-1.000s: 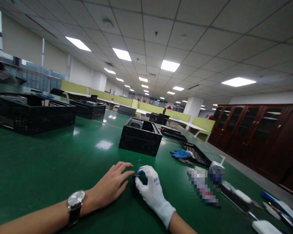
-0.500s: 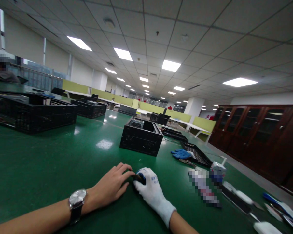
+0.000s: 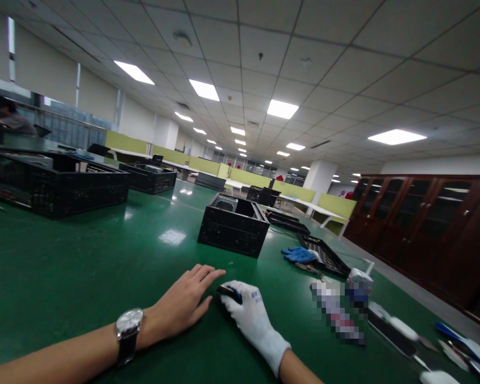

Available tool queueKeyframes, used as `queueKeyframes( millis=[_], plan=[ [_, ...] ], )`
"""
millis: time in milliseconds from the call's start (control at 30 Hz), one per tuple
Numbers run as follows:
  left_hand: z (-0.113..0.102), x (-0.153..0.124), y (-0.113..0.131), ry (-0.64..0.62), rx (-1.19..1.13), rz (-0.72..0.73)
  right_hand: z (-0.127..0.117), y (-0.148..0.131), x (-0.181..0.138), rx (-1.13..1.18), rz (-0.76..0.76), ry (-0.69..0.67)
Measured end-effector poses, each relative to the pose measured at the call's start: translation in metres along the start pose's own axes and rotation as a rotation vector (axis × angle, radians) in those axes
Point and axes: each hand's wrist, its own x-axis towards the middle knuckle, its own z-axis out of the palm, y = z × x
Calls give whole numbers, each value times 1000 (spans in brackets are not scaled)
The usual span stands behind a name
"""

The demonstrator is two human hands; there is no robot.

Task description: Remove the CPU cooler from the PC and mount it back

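Observation:
My left hand [image 3: 186,301] is bare, with a silver-faced watch [image 3: 129,324] on the wrist. Its fingers stretch out low over the green tabletop [image 3: 84,266], just left of my other hand, and grip nothing. A white work glove covers my right hand [image 3: 246,309]. That hand is closed around a small dark, elongated object [image 3: 229,292] whose end sticks out toward the left; its kind cannot be made out. Beyond both hands stands an open black computer case [image 3: 234,229] with a power supply [image 3: 226,203] inside.
More black cases [image 3: 80,189] stand at the left. To the right lie a blue glove [image 3: 300,254], a black side panel [image 3: 324,255], a white-and-blue container [image 3: 359,282], a phone-like black slab [image 3: 391,332] and blue-handled tools [image 3: 456,336]. A person [image 3: 14,117] sits far left.
My left fingers have come off the dark object and straightened slightly. The object now shows more plainly in my right hand, which stays nearly in place. The view has shifted slightly.

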Motion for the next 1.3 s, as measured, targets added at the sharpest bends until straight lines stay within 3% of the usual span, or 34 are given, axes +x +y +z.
queueKeyframes(
  millis=[133,267,900,1300],
  plan=[
    [-1,0,2,-44,-4,34,2,1,1,-156,36,-82],
    [-1,0,3,-112,0,72,6,5,2,-297,-6,-60],
    [5,-1,-5,-102,-3,26,2,0,1,-65,-28,-4],
    [-4,1,2,-98,32,93,5,9,1,-111,-68,-35]
  ],
)
